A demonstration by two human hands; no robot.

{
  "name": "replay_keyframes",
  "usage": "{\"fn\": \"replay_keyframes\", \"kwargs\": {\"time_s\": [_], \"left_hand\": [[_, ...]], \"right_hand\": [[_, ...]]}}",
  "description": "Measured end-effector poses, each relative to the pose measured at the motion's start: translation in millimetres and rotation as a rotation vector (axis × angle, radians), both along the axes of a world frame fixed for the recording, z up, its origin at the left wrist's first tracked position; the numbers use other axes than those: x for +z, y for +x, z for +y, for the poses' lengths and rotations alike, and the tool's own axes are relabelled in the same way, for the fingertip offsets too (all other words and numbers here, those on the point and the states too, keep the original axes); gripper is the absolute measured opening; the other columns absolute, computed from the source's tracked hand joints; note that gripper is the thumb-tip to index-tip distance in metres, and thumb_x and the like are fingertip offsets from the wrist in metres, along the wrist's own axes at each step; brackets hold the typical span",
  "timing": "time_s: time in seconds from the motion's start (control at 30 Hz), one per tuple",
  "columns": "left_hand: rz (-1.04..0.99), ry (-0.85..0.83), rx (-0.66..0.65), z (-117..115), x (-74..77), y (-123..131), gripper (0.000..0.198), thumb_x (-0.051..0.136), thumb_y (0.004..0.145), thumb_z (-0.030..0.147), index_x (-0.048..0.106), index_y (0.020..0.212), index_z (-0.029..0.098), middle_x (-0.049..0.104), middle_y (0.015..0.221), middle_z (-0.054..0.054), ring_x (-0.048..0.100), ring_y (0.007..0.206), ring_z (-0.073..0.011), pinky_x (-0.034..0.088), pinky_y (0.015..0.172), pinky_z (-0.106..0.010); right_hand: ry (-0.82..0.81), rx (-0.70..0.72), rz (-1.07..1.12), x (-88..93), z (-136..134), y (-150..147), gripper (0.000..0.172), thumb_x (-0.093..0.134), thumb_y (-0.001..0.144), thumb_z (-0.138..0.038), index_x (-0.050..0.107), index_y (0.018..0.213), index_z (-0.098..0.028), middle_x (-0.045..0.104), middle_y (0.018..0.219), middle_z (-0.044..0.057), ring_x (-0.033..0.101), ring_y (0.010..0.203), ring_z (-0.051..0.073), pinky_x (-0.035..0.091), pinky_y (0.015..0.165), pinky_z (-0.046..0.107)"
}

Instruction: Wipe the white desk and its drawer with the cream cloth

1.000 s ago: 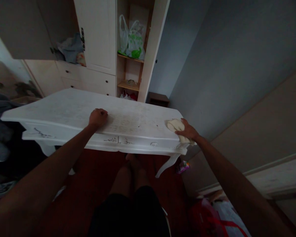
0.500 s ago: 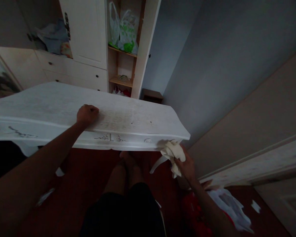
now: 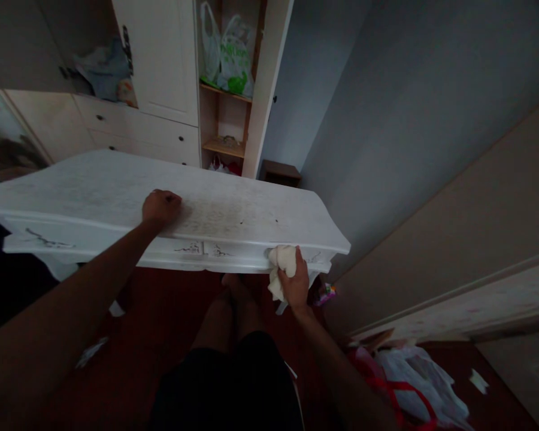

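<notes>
A white table point(image 3: 112, 179) with a smudged, greyish top and a carved drawer front stretches across the view. My left hand point(image 3: 161, 206) rests on its top, left of the middle, with the fingers curled into a fist. Nothing shows in that fist. A crumpled cream cloth point(image 3: 282, 263) is gripped in my right hand point(image 3: 297, 281), pressed to the right part of the drawer front. It covers most of the round drawer knob there. Dark branch-like carvings point(image 3: 218, 250) mark the front beside the cloth.
Behind the table stands a white wardrobe point(image 3: 164, 66) with plastic bags point(image 3: 236, 60) on an open shelf. A grey wall point(image 3: 386, 120) runs along the right. On the red floor lie a white plastic bag point(image 3: 413, 377) and a paper scrap point(image 3: 478, 381). My legs point(image 3: 213, 317) are below the table edge.
My right hand has moved left along the drawer front with the cloth, from near the right corner onto the knob. My left fist stays at the same spot on the tabletop.
</notes>
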State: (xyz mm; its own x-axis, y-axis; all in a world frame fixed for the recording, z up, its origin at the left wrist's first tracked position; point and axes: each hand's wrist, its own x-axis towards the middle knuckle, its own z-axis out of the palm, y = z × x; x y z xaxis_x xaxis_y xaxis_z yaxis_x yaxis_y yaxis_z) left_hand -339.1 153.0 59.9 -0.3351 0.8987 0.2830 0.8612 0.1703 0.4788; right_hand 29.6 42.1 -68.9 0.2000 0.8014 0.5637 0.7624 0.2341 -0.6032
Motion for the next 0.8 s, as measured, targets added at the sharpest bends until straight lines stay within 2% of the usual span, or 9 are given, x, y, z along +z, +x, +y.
{"fn": "replay_keyframes", "kwargs": {"time_s": [0.1,0.23,0.4,0.5,0.67,0.8], "left_hand": [[-0.017,0.014,0.010,0,0.0,0,0.044,0.046,0.086,0.032,0.073,0.110,0.007,0.072,0.113,-0.017,0.065,0.107,-0.0287,0.049,0.089,-0.036],[-0.038,0.035,-0.011,1,-1.5,-2,0.041,0.049,0.085,0.028,0.072,0.110,0.006,0.072,0.115,-0.016,0.064,0.108,-0.0277,0.047,0.092,-0.037],[-0.050,0.030,0.022,2,-2.3,-3,0.038,0.052,0.086,0.030,0.073,0.110,0.009,0.072,0.114,-0.013,0.064,0.105,-0.0267,0.048,0.088,-0.035],[-0.041,0.016,0.025,2,-1.7,-2,0.037,0.053,0.087,0.029,0.072,0.110,0.009,0.073,0.114,-0.012,0.064,0.103,-0.0249,0.048,0.088,-0.033],[-0.027,0.036,0.004,2,-3.4,-3,0.035,0.051,0.086,0.027,0.073,0.107,0.009,0.072,0.113,-0.014,0.064,0.102,-0.0249,0.047,0.092,-0.034],[-0.039,0.055,0.021,3,-6.4,-5,0.034,0.049,0.085,0.029,0.074,0.102,0.015,0.072,0.111,-0.012,0.064,0.103,-0.0264,0.048,0.093,-0.035]], "right_hand": [[0.000,0.057,-0.121,-0.1,-6,-23,0.068,0.061,0.080,-0.023,0.040,0.146,-0.022,0.053,0.141,0.013,0.051,0.130,0.029,0.047,0.104,0.044],[-0.033,0.077,-0.246,6.5,-9,-29,0.065,0.062,0.079,-0.017,0.045,0.142,-0.021,0.048,0.145,0.015,0.047,0.133,0.032,0.047,0.104,0.047],[-0.074,0.280,-0.404,19.8,-9,-39,0.070,0.063,0.073,-0.006,0.049,0.140,-0.020,0.051,0.143,0.016,0.046,0.132,0.033,0.040,0.110,0.050],[-0.051,0.407,-0.465,24.0,-4,-64,0.072,0.066,0.072,-0.007,0.048,0.140,-0.021,0.051,0.143,0.016,0.045,0.132,0.033,0.040,0.110,0.050],[0.008,0.563,-0.527,26.2,6,-123,0.074,0.067,0.071,-0.008,0.047,0.141,-0.022,0.050,0.144,0.014,0.049,0.127,0.031,0.043,0.108,0.046],[0.034,0.618,-0.505,21.1,10,-152,0.073,0.066,0.072,-0.009,0.045,0.142,-0.022,0.049,0.146,0.013,0.049,0.127,0.031,0.043,0.108,0.046]]}}
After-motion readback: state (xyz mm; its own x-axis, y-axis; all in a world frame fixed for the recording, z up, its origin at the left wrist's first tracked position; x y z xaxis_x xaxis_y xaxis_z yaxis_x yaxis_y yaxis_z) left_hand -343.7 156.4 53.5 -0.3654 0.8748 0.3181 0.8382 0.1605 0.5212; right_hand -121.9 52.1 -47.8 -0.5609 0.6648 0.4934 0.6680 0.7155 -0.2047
